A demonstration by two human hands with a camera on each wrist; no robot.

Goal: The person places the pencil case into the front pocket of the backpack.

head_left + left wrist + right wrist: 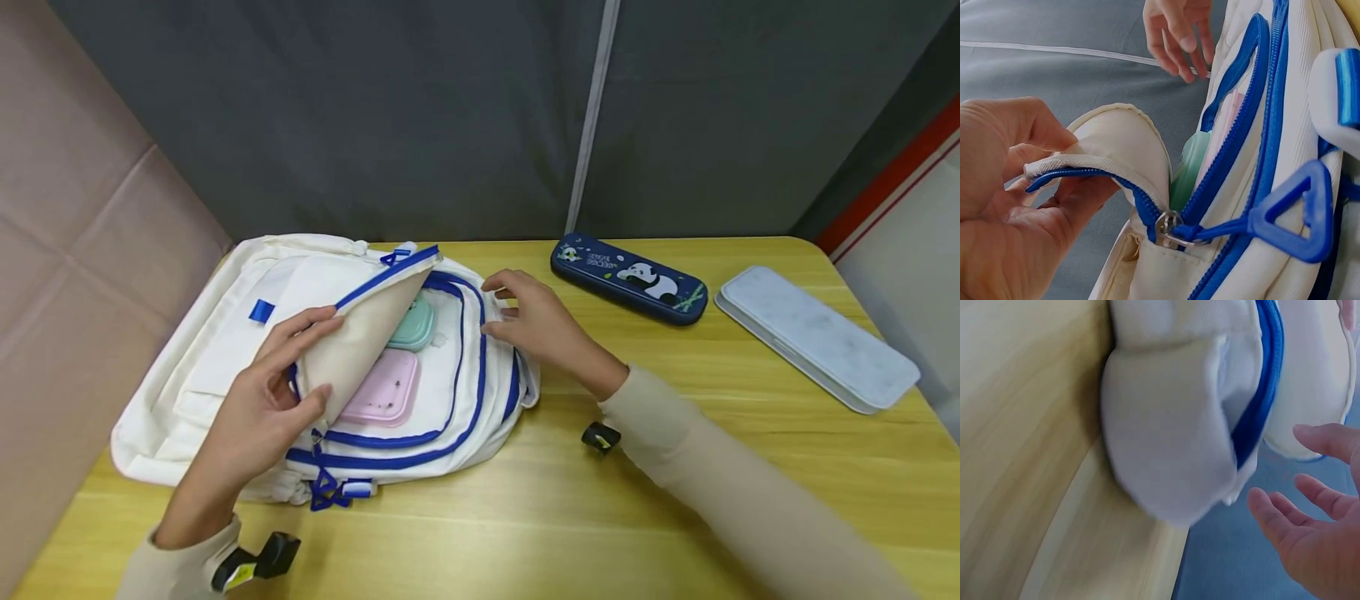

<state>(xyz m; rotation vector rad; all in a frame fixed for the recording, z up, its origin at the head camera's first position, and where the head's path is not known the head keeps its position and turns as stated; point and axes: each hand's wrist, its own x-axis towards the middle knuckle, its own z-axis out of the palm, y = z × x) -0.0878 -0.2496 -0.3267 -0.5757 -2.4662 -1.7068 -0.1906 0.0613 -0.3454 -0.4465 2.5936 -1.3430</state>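
A white backpack (258, 350) with blue zippers lies on the table, its front pocket unzipped. My left hand (262, 408) pinches the edge of the pocket flap (367, 342) between thumb and fingers and holds it folded back. Inside the pocket sit a pink case (386, 392) and a mint green case (415, 323), both partly covered by the flap. Beside the backpack's right end, my right hand (543, 321) hovers with fingers loosely bent and nothing in them. In the left wrist view a blue triangular zipper pull (1297, 212) hangs at the pocket's corner.
Toward the back of the table (480, 525) lies a dark blue pencil case (630, 279) with a panda print. A pale grey-white case (817, 337) rests at the right. A grey curtain (375, 125) stands behind the table, and a beige padded wall is at the left.
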